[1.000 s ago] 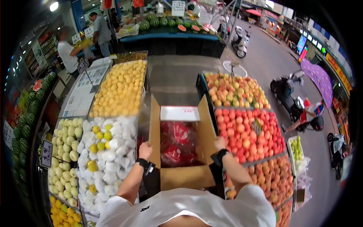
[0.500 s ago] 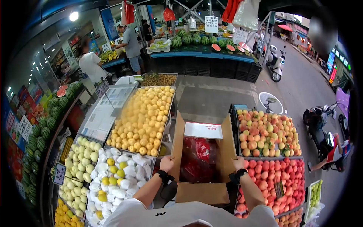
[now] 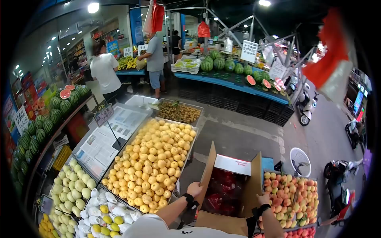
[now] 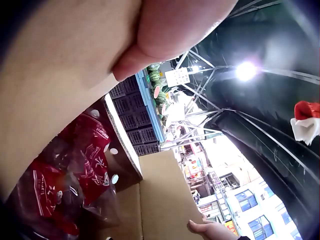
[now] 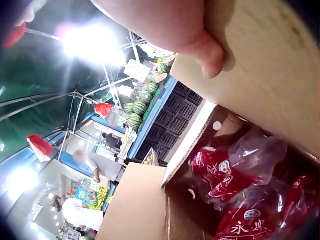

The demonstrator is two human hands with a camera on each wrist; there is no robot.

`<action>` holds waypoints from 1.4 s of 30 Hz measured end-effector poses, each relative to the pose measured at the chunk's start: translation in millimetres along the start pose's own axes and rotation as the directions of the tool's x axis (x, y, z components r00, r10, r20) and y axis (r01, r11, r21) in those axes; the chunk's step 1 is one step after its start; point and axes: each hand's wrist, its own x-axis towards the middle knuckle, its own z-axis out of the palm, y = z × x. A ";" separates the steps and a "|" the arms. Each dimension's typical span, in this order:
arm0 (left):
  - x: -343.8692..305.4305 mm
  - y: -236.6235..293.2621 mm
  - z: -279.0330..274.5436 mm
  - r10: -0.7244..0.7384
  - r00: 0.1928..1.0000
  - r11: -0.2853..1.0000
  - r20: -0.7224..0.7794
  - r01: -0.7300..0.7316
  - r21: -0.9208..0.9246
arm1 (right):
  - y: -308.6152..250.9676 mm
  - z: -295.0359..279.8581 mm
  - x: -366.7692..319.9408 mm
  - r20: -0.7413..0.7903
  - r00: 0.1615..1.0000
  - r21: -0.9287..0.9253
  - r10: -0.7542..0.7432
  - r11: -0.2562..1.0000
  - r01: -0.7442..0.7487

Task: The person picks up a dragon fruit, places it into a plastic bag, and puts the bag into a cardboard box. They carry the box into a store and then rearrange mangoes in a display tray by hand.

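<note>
An open cardboard box (image 3: 224, 224) is held in front of the body in the head view, its flaps standing up and outward. My left hand (image 3: 194, 189) grips the left side flap and my right hand (image 3: 263, 199) the right one. In the left wrist view the left thumb (image 4: 165, 35) lies along the flap's inner face; the fingers behind are hidden. The right thumb (image 5: 207, 55) presses the other flap the same way in the right wrist view. Inside the box lie clear plastic bags with red printing (image 5: 245, 222), their contents dark and unclear.
Yellow fruit (image 3: 154, 158) fills a tray on the left, and peaches (image 3: 289, 194) stand on the right. Ahead, a watermelon stall (image 3: 234, 81) rests on black crates. A white basket (image 3: 300, 162) sits on the ground near a scooter (image 3: 307, 105). Two people (image 3: 105, 67) stand at far left.
The body has moved forward between the fruit displays, and the head view has swung left. The watermelon stall looks nearer. Both hands keep their hold on the box flaps.
</note>
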 end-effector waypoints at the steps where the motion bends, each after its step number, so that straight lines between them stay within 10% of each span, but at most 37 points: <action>1: 17.8 3.7 -2.4 0.007 1.000 1.000 0.003 -0.007 -0.009 | -19.3 -8.2 10.0 0.047 0.997 0.102 -0.069 0.993 0.064; 23: 364.7 122.5 12.5 -0.161 0.952 0.986 -0.261 0.146 -0.075 | -162.2 90.2 461.0 0.172 0.952 0.153 -0.252 0.962 0.227; 37: 586.5 146.0 6.4 -0.169 0.966 0.980 -0.195 0.144 -0.139 | -266.3 130.9 614.1 0.169 0.979 0.191 -0.117 0.978 0.084; 42: 667.8 151.4 -3.5 -0.174 0.966 0.975 -0.189 0.142 -0.172 | -290.9 170.9 713.5 0.058 0.977 -0.036 -0.203 0.978 0.206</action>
